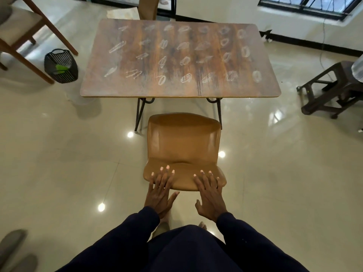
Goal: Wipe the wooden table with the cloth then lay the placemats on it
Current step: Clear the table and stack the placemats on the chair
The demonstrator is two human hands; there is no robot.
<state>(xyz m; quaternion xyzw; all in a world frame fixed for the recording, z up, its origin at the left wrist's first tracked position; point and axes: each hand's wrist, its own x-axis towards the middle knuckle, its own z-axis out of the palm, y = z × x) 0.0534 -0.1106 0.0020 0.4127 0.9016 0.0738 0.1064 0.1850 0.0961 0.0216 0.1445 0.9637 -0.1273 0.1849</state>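
The wooden table [110, 83] stands ahead of me, its brown top covered with several white chalk scribbles in rows. No cloth and no placemats are in view. A tan leather chair [182, 140] stands between me and the table, its back towards me. My left hand [160, 190] lies flat with straight fingers on the top edge of the chair's back, on the left. My right hand [209, 193] lies the same way on the right. Both hands hold nothing.
A black wire basket [60, 65] with something green inside stands on the floor left of the table. A wooden chair [29, 34] is at the far left, a dark plastic stool [332, 91] at the right. The tiled floor is glossy.
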